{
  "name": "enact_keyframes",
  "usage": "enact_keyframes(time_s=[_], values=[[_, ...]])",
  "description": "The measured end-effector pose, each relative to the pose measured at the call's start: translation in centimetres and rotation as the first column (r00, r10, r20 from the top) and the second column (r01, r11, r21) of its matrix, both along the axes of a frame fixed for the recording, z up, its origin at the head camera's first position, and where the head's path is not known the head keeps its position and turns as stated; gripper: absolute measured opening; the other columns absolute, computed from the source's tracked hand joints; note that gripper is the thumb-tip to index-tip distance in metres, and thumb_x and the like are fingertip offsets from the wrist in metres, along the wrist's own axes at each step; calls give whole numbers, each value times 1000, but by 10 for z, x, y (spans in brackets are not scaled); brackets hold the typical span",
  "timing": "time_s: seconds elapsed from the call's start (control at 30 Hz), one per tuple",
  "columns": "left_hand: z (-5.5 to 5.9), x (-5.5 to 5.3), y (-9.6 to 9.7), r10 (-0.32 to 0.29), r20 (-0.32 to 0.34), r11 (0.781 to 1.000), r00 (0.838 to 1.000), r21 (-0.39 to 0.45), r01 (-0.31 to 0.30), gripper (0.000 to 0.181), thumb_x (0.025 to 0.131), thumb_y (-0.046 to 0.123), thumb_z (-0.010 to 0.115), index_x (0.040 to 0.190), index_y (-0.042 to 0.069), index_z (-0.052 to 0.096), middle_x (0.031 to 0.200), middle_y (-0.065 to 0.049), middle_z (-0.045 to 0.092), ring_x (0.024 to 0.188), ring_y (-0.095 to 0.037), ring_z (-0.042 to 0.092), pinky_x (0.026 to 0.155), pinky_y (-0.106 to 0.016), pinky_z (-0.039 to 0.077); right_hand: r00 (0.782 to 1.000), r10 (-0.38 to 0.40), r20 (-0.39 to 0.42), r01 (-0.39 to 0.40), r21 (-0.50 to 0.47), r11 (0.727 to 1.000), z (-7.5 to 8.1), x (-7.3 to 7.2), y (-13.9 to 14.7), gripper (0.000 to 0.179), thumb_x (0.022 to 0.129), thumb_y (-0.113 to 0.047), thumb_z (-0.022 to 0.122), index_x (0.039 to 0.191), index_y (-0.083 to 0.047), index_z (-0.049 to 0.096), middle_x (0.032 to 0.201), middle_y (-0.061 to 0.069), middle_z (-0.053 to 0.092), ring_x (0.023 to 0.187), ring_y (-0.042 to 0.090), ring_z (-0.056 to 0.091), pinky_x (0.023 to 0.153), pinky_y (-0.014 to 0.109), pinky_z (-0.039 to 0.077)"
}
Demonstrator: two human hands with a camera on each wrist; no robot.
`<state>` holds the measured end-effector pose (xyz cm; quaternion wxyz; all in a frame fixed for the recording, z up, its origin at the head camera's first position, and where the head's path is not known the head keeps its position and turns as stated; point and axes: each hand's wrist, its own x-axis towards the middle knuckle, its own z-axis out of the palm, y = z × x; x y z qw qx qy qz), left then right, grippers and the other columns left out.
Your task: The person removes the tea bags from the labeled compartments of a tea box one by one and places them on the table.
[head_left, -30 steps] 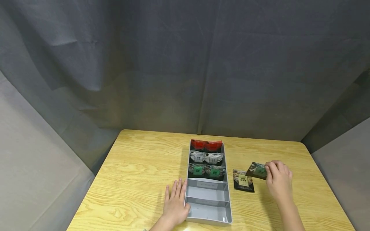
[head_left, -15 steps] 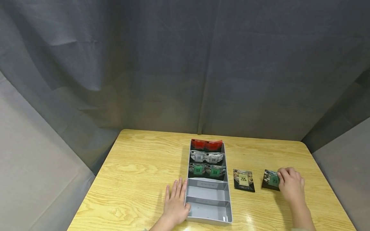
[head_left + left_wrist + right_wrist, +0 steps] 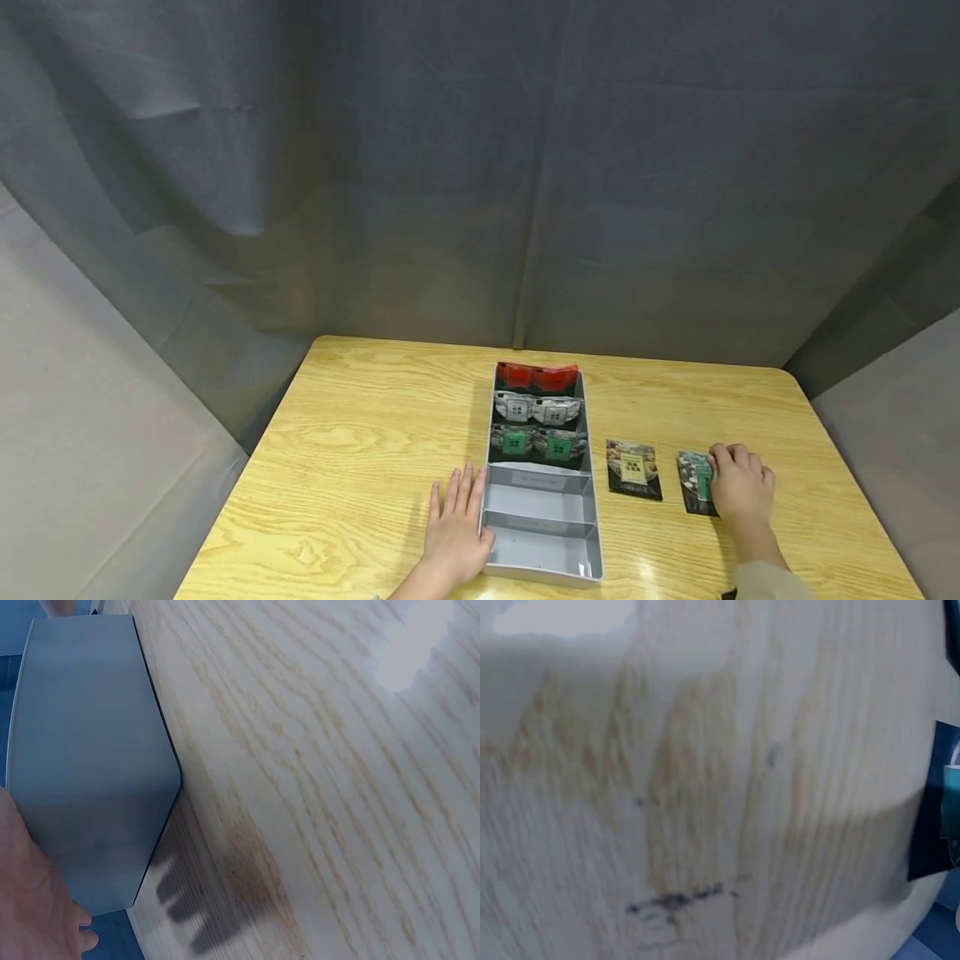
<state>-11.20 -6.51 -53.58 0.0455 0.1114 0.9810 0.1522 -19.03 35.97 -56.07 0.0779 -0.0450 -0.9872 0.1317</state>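
My right hand (image 3: pixel 738 490) is at the right edge of a black sachet with a green label (image 3: pixel 696 483), its curled fingers over that edge. The sachet lies close over the tabletop; part of it is hidden behind the hand. In the right wrist view the sachet (image 3: pixel 934 806) shows at the right margin. To its left lies another black sachet with a yellow label (image 3: pixel 632 469). My left hand (image 3: pixel 456 537) rests with spread fingers along the left side of a grey divided tray (image 3: pixel 542 575). In the left wrist view, that hand (image 3: pixel 34 892) touches the tray's wall (image 3: pixel 90 735).
The tray's back compartments hold pairs of red sachets (image 3: pixel 536 377), silver-white sachets (image 3: pixel 536 409) and green-labelled sachets (image 3: pixel 536 443); its two front compartments show bare floors. The wooden table (image 3: pixel 360 450) meets a dark grey curtain (image 3: pixel 450 208) behind and lighter panels on both sides.
My right hand has carried the green-labelled sachet rightward, away from the yellow-labelled one, and lowered it from a tilt to flat at the table. The left hand and tray stay put.
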Motion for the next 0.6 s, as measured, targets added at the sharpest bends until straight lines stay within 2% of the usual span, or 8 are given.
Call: enact_keyframes(time_s=[0.27,0.6], values=[[2,1,-1,-8,2,1000,1000,11,8,76,84,30,47,148,11,9,152,-12,10,138,-33,12,108,-55,6,998,-36,49,36,1,999,-14,-9,-6,27,100,-21,31,114,-3,45,122,26,33,116,47,23,91,63,15],[0,1,-1,-8,-9,1000,1000,2,8,77,84,31,49,148,10,11,152,-14,14,138,-32,13,108,-55,7,995,-65,72,64,13,998,-15,-19,-15,29,100,-21,30,117,-2,43,123,27,32,117,48,22,92,63,16]])
